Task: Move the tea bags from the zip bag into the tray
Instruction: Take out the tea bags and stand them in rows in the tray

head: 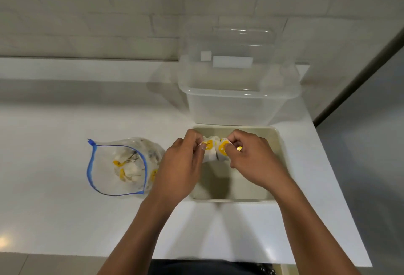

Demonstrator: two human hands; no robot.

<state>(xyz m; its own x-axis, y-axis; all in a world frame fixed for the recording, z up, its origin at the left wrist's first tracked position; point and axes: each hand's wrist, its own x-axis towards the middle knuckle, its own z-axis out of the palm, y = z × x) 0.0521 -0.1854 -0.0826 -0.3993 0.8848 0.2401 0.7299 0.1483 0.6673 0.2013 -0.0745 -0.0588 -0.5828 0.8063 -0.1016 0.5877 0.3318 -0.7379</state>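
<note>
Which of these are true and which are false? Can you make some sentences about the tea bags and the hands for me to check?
1. Both hands hold tea bags over the tray. True: the left hand and the right hand each pinch the bunch.
2. The zip bag is empty. False: tea bags with yellow tags still lie inside it.
3. The zip bag lies to the left of the tray. True.
4. The clear container stands in front of the tray, nearest the person. False: it stands behind the tray, toward the wall.
5. The zip bag's blue mouth is sealed. False: it gapes open.
</note>
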